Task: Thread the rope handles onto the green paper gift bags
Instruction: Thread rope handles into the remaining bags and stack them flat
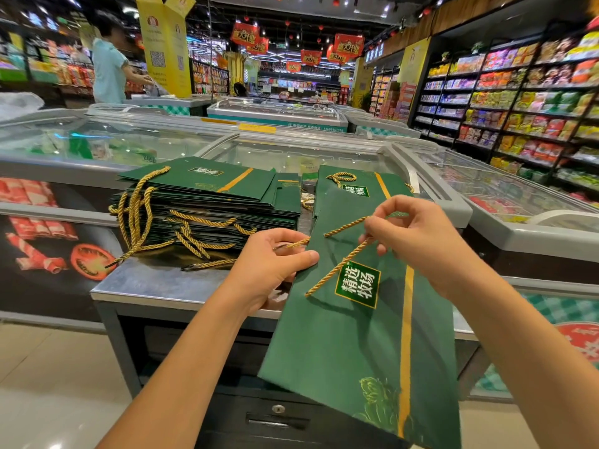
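A flat green paper gift bag [353,338] with a gold stripe hangs over the front edge of a metal counter [146,283]. My left hand [275,264] grips the bag's left edge near its top, thumb on the front, with a gold rope end running under the fingers. My right hand [411,234] pinches a gold rope handle [340,267] above the bag; one strand trails down across the printed label, another runs left toward the bag's edge. A stack of green bags [207,202] with gold rope handles lies to the left.
Another green bag [356,186] with a rope loop lies behind the held one. Loose gold ropes [201,244] spill off the stack. Glass-topped freezer chests [291,150] stand beyond the counter, stocked shelves [518,102] on the right. A person [110,69] stands far left.
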